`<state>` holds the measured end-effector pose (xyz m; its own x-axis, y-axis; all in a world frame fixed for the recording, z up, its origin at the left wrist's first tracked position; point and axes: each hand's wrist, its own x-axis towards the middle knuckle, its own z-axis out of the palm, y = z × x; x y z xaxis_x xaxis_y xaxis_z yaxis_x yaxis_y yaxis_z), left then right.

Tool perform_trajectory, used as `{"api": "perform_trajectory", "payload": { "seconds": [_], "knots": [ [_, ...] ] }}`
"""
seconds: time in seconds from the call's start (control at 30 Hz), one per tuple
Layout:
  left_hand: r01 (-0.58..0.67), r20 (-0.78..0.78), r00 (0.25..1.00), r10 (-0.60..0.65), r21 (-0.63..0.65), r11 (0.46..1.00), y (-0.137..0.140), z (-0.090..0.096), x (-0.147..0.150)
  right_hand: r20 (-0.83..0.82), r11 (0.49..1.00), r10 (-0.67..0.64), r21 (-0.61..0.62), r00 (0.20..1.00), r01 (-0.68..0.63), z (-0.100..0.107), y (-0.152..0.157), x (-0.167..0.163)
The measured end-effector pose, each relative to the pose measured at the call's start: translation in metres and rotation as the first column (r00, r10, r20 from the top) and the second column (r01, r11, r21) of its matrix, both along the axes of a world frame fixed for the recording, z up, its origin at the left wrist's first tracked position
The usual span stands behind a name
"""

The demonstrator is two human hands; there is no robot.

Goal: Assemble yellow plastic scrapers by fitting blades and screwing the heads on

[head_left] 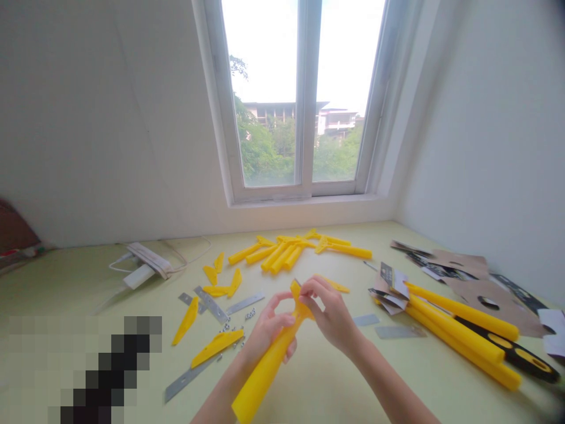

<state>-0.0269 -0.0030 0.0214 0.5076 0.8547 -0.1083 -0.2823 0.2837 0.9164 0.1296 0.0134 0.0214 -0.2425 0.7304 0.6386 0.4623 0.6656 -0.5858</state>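
A yellow plastic scraper (265, 377) slants across the front of the table, its thick round handle toward me and its flared head away. My left hand (276, 327) is closed around the neck, just below the head. At the head, my right hand (324, 303) has its thumb and fingers pinched on the right side; whether a small part sits between the fingertips is hidden. A thin dark edge shows at the tip of the head. To the left of my hands lie loose yellow head plates (217, 347), flat metal blades (212, 304) and small screws (250, 314).
Several yellow scraper handles (282, 254) lie in a pile below the window. On the right are packaged yellow scrapers (459, 327), a black and yellow tool (507, 350) and cardboard sleeves (481, 291). More blades (399, 332) lie right of centre. A power strip (148, 259) with cables sits back left.
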Motion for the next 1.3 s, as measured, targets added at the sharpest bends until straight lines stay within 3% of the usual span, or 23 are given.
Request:
{"api": "perform_trajectory", "payload": {
  "seconds": [0.57, 1.3],
  "knots": [
    [-0.024, 0.005, 1.000, 0.024, -0.068, 0.997, 0.0014, -0.0019, 0.0000, 0.055, 0.996, -0.087, 0.028, 0.995, 0.085, -0.0058, 0.0029, -0.0023],
    [-0.033, 0.040, 0.999, 0.034, -0.018, 0.999, 0.0012, -0.0040, 0.0005, -0.015, 0.999, -0.036, 0.022, 0.999, 0.036, -0.0006, 0.0015, -0.0012]
  ]
}}
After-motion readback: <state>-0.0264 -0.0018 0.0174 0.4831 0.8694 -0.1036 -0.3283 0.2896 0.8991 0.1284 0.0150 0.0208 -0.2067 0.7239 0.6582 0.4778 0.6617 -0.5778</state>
